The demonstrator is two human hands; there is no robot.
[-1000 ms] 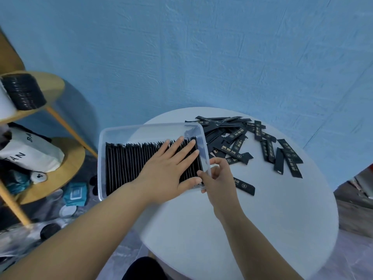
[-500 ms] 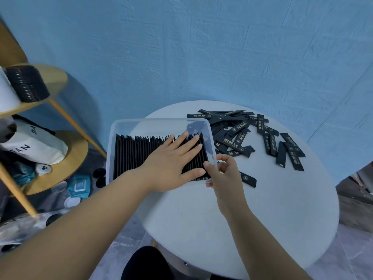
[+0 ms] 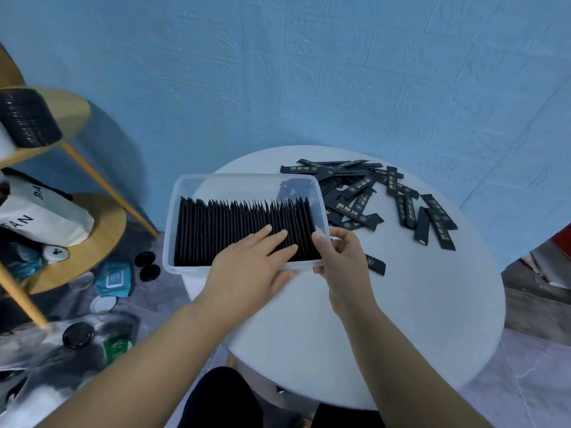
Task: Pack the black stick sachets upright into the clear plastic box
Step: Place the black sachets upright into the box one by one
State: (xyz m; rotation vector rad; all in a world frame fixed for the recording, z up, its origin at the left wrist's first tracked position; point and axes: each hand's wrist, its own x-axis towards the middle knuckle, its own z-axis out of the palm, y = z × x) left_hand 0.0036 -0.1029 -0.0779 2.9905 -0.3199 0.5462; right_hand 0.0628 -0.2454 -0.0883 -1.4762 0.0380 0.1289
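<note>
The left grip (image 3: 256,262) is open: its fingers lie straight and flat on the top edges of the packed sachets (image 3: 228,230), at the lower right of the row. The right grip (image 3: 341,257) pinches the right wall of the clear plastic box (image 3: 247,178) near its lower right corner, thumb over the rim and fingers curled outside.

The packed sachets stand upright in one dense row that fills the box from left wall to right wall. The strip of the box toward the top of the frame holds none. The box sits at centre frame on the white round tabletop (image 3: 386,335), with its left end overhanging the tabletop edge.

The loose sachets (image 3: 367,196) lie flat in a scattered pile on the tabletop, right of the box. A single sachet (image 3: 376,265) lies just beside the right grip.

A wooden shelf (image 3: 102,236) with bags stands at the left of the frame.
</note>
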